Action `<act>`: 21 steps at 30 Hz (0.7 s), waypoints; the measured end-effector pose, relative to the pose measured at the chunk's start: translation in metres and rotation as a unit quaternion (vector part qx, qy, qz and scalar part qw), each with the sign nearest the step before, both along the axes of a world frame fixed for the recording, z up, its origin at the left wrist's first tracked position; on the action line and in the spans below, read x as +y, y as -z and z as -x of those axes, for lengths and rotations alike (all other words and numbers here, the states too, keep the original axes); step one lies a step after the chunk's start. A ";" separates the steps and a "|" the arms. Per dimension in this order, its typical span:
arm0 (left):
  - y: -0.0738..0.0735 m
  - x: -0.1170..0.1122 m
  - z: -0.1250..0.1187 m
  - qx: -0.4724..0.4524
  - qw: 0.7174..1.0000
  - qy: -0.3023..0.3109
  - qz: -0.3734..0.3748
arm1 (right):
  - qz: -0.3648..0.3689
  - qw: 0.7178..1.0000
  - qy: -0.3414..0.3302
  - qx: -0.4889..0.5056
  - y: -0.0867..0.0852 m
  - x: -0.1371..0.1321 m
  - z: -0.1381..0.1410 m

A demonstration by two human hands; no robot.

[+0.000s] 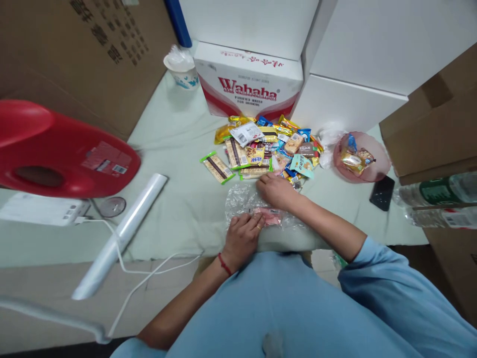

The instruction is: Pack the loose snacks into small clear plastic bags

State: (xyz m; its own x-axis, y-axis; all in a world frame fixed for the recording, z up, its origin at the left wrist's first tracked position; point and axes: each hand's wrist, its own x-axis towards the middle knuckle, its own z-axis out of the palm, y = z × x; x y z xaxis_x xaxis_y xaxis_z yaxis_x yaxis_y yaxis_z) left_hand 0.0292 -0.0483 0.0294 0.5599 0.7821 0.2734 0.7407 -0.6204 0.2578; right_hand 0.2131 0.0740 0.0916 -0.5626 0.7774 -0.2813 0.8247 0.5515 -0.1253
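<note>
A crinkled clear plastic bag (236, 198) lies spread near the table's front edge, with a pink wrapped packet (274, 217) on or in it; which, I cannot tell. My left hand (243, 234) rests with its fingers stretched flat over the packet's left end. Just above, my right hand (276, 191) has curled fingers closed at the bag's upper edge; its fingertips are partly hidden. Beyond it is a heap of wrapped snacks, among them a green-edged wafer packet (217, 167), a silver-white packet (246, 133) and a mint-green packet (302, 165).
A pink translucent bowl (382, 166) with a few snacks stands right, beside a black phone (382, 193). Behind the heap is a Wahaha carton (251, 87). Left are a paper cup (185, 77), a red jug (70, 154), a white tube (122, 233) and a cable (130, 293).
</note>
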 end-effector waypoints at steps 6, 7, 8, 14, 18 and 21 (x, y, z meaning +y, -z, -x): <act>-0.001 0.005 -0.006 -0.022 1.000 0.011 0.006 | 0.053 0.997 0.028 -0.044 0.012 0.013 0.004; -0.002 0.007 -0.007 -0.018 1.000 0.014 0.009 | 0.058 0.998 0.015 -0.037 0.010 0.017 0.002; -0.003 0.009 -0.008 -0.013 1.000 0.018 0.011 | 0.054 0.998 -0.001 -0.024 0.007 0.020 0.000; -0.005 0.012 -0.011 -0.004 1.000 0.022 -0.013 | 0.058 0.997 -0.049 -0.014 -0.019 0.005 -0.004; 0.001 0.006 -0.012 -0.033 0.999 0.011 -0.030 | 0.056 0.997 -0.048 -0.004 -0.016 -0.043 -0.004; 0.008 0.004 -0.006 -0.072 0.997 0.018 -0.002 | 0.036 0.995 -0.036 0.083 0.005 -0.080 -0.009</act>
State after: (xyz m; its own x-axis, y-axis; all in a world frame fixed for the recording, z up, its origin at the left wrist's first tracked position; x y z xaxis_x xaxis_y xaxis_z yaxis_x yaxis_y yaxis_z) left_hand 0.0348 -0.0444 0.0218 0.5423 0.7610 0.3559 0.6731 -0.6471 0.3581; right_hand 0.2226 -0.0059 0.0862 -0.6593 0.7146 -0.2337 0.7481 0.5927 -0.2983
